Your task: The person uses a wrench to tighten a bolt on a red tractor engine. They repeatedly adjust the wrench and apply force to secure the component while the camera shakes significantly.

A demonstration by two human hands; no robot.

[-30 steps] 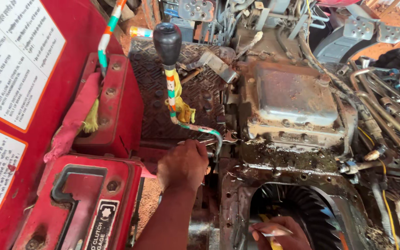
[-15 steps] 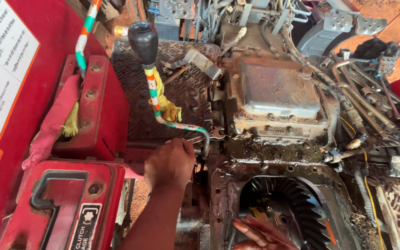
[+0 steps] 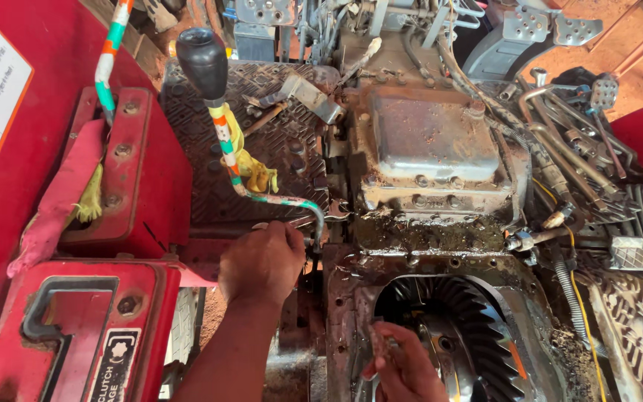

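Note:
My left hand (image 3: 262, 262) is closed in a fist at the lower end of a bent gear lever (image 3: 226, 145). The lever is wrapped in coloured tape and topped by a black knob (image 3: 202, 61). What my fingers grip there is partly hidden. My right hand (image 3: 405, 366) reaches into the open, greasy gear housing (image 3: 351, 298) and pinches a thin metal tool (image 3: 378, 344) beside a large spiral-toothed ring gear (image 3: 478, 327).
A dirty metal cover plate (image 3: 429, 138) sits behind the opening. Red bodywork (image 3: 132, 175) and a red box (image 3: 76, 327) lie to the left, with a pink rag (image 3: 57, 197) and a yellow rag (image 3: 251, 167). Pipes, cables and pedals (image 3: 574, 149) crowd the right.
My right hand has come up further into the gear housing opening. My left hand stays closed at the lever's base. The view has shifted slightly to the left.

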